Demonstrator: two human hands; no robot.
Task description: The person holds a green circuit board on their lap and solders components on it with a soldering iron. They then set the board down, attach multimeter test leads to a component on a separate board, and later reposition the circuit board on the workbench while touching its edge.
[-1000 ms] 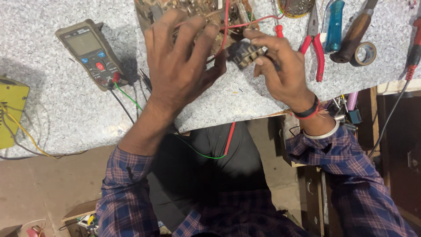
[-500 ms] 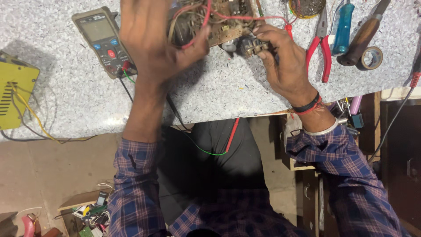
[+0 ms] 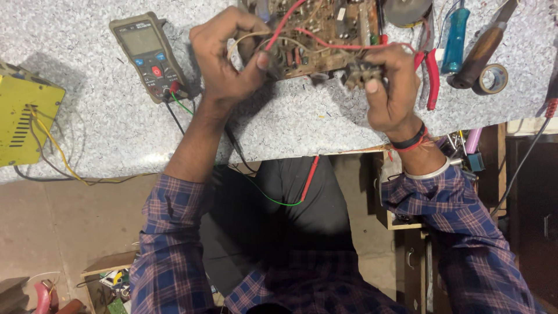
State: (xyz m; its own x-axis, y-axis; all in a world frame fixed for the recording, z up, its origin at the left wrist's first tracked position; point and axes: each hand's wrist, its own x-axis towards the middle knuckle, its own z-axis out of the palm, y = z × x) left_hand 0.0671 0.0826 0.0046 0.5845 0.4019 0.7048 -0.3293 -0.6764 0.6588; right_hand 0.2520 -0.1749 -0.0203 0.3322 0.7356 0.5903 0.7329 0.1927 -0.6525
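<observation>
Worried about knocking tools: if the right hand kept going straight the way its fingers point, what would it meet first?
The right hand grips a small part and points up the bench, so probably the circuit board edge first; the red pliers lie just beside. Depth is unclear.

Brown circuit board (image 3: 314, 35), wired, on speckled bench

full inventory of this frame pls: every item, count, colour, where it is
circuit board: 1, brown, top centre of bench, gripped at both ends
small component: 1, grey, at board's right corner, in right hand
multimeter: 1, olive-grey, red dial, upper left
yellow box: 1, yellow, vented, far left, wires trailing
pliers: 1, red handles, right of board
screwdriver: 1, blue handle, upper right
wooden-handled tool: 1, brown, upper right
tape roll: 1, dark, beside that tool
bench top: 1, grey speckled
left hand: pinches board's left end
right hand: holds component and board's right end
</observation>
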